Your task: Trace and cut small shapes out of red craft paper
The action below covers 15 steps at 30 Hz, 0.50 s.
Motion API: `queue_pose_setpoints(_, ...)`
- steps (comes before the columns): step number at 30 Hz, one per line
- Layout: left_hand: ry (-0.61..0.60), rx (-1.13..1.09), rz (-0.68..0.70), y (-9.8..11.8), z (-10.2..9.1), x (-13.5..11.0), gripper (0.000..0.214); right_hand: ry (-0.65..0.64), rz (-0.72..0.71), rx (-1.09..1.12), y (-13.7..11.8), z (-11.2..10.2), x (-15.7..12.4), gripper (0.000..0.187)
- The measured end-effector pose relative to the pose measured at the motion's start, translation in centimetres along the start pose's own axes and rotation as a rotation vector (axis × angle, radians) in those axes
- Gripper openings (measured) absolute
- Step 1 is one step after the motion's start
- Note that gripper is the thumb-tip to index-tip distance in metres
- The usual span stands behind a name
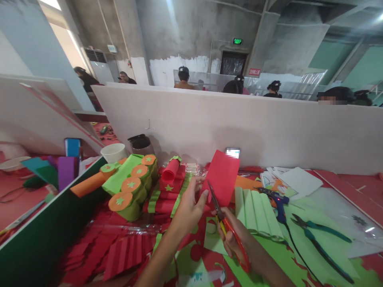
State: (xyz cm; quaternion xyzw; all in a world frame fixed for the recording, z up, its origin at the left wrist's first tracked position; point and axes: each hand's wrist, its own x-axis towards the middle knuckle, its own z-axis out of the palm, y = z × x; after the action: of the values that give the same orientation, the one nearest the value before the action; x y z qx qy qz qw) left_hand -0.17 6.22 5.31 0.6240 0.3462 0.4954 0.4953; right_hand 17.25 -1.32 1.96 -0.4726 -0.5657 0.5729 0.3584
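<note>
My left hand (194,199) pinches the left edge of a red sheet (223,175), which stands raised in front of me. In my right hand (235,233) is a pair of scissors (220,215) with red and yellow handles. Their blades point up and lie against the sheet's lower left part; I cannot tell whether they are cutting into it. Just left of my left hand sits a red and green paper model (169,185) with a rolled tube and a star. Farther left is a green and orange paper model (131,179) with stars on round discs.
Stacked red strips (119,255) lie at the front left. On the right are folded light green paper (259,215), a glue gun (279,203) with a cord, and green-handled pliers (320,239). A white board (239,119) closes off the back; people sit beyond it.
</note>
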Motion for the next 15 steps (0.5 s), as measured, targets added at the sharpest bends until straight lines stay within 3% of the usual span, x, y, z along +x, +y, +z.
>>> queue_pose_setpoints(11,0.019,0.037,-0.009,-0.7,0.1,0.1,0.026,-0.031,-0.082,-0.039,-1.6,0.4,0.0,0.075)
queue_pose_setpoints(15,0.032,0.067,0.014,-0.6,0.1,0.1,0.027,-0.013,-0.053,-0.074,-1.5,0.3,0.3,0.075)
